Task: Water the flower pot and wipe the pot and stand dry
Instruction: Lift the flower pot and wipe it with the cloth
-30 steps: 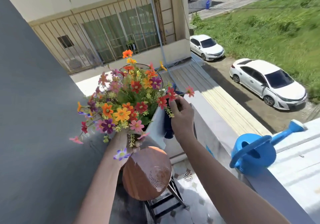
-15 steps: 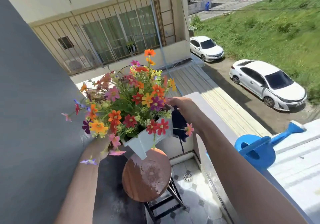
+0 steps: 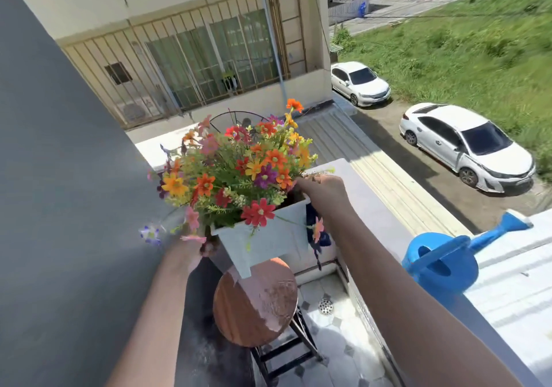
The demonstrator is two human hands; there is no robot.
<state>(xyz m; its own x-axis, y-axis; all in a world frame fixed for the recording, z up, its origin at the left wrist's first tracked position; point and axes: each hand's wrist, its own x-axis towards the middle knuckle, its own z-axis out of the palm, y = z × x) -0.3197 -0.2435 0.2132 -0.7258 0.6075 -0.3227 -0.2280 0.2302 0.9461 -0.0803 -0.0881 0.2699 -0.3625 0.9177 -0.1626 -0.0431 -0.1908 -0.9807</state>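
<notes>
Head cam has me holding the flower pot [image 3: 263, 237] in the air just above the stand [image 3: 255, 300], left hand [image 3: 206, 243] gripping its left side, right hand [image 3: 324, 190] closed on the right rim with the dark cloth [image 3: 318, 231], so a wet slip could drop it.

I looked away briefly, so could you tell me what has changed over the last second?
The flower pot has swung from tilted to nearly level, held above the stool. The right hand, with the dark cloth, moved to the pot's rim; the left hand kept its grip. The watering can stayed put.
</notes>
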